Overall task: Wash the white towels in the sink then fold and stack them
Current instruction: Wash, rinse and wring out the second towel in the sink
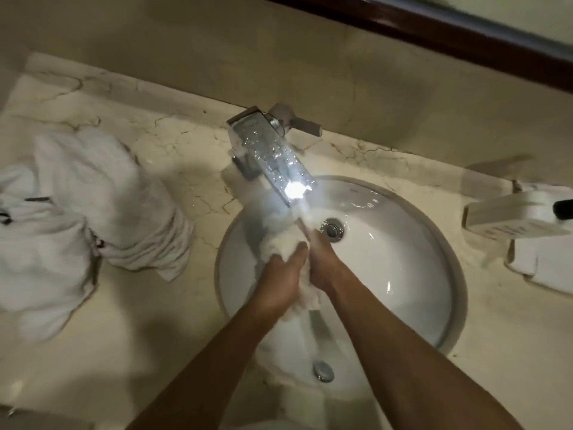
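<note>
Two hands, left hand (279, 282) and right hand (322, 262), squeeze a bunched white towel (286, 240) between them inside the sink (403, 274), under the faucet (273, 156). More white towels (93, 197) lie heaped at the counter's (139, 336) left edge.

White towels (93, 209) heaped at left of frame; white sink (403, 274) at centre; shiny chrome tap (273, 156) above. Cream marble counter (155, 321), brown-veined. Dark brown mirror frame (434, 26), upper right.

The towel pile (62, 218) runs off the left edge.
</note>
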{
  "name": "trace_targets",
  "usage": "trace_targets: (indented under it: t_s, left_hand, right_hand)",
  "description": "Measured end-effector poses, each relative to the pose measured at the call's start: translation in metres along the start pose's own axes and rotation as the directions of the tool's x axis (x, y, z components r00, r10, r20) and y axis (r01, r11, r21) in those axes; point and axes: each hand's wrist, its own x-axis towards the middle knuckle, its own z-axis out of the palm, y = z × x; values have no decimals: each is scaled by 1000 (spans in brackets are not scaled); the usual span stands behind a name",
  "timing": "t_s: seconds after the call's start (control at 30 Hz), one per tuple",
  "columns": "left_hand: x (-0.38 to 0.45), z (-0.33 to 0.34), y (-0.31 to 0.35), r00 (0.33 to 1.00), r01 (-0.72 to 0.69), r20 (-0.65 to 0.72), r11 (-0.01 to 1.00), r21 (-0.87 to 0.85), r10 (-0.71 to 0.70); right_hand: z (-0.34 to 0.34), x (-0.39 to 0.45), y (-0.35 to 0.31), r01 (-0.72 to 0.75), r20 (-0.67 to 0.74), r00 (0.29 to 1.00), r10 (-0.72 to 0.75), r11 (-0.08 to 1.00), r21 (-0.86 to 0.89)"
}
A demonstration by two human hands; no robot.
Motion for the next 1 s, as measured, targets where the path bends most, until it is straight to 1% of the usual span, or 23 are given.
trace_targets:
  t_s: [0.07,0.1,0.17,0.2,0.23,0.3,0.33,0.4,0.47,0.5,0.53,0.57,0.6,0.63,0.67,0.7,0.73,0.77,0.83,0.87,0.93,0.97,1.0]
  left_hand:
    - [4,-23,-6,998,-48,40,999,15,48]
    - [7,-31,-6,999,-50,5,998,-30,50]
    - [21,-41,-13,982,-32,-187,999,-12,29]
    - [18,-41,-13,961,-37,-272,999,35,45]
    - [20,-40,-20,934,-70,-342,992,109,104]
    - [16,-36,-33,898,-181,-379,972,146,224]
    - [7,-30,-39,898,-246,-342,960,135,278]
    - [-7,-16,-51,876,-393,-196,887,241,441]
    - [-18,-3,-57,837,-530,82,764,368,542]
    - [-21,1,-58,814,-580,211,728,365,542]
    - [-27,2,-51,823,-562,280,781,271,494]
    - [-35,1,-43,863,-462,257,885,52,436]
    - [-42,-2,-33,909,-302,220,924,-235,354]
    - [-40,-7,-30,938,-127,222,861,-492,265]
    - [-36,-13,-31,947,38,254,716,-697,197]
    - [-33,-18,-31,944,145,286,575,-805,163]
    - [-27,-23,-33,945,217,307,481,-849,115]
    - [-23,-27,-31,930,305,364,436,-847,55]
    - [-11,-26,-24,897,416,440,435,-799,-51]
    - [-3,-24,-20,904,406,418,503,-763,-96]
    - [6,-22,-5,926,360,356,577,-733,-126]
    - [10,-22,0,942,320,321,566,-760,-101]
    - [16,-24,3,958,267,279,558,-786,-65]
  right_hand:
    - [1,-8,14,-42,-32,999,43,999,20]
    - [1,-19,24,-25,-84,996,27,999,20]
    - [-3,-37,43,65,-47,997,-62,995,71]
    - [-8,-43,51,103,-37,994,-99,985,138]
    - [-14,-48,56,121,-45,992,-114,972,202]
    - [-30,-48,56,83,-58,996,-68,942,325]
    - [-38,-47,55,46,-38,999,-35,936,350]
    - [-43,-49,49,-37,72,997,18,961,273]
    - [-40,-50,42,7,137,990,-30,986,169]
    - [-38,-49,42,49,134,989,-64,992,114]
    - [-37,-49,41,73,109,991,-81,994,82]
    - [-36,-50,39,90,76,993,-95,994,67]
    - [-34,-52,37,113,70,991,-117,992,53]
    - [-36,-53,37,153,70,986,-154,988,25]
    - [-36,-54,36,193,73,979,-190,981,-30]
    - [-38,-56,35,237,81,970,-230,967,-97]
    - [-40,-60,32,278,109,958,-264,949,-149]
    - [-42,-62,29,303,162,947,-277,937,-175]
    - [-45,-70,23,314,292,925,-242,920,-234]
    - [-48,-73,19,321,340,915,-217,903,-287]
    - [-54,-74,19,341,354,910,-216,875,-343]
    - [-59,-73,22,354,314,915,-253,876,-327]
    - [-61,-71,25,355,236,926,-295,893,-276]
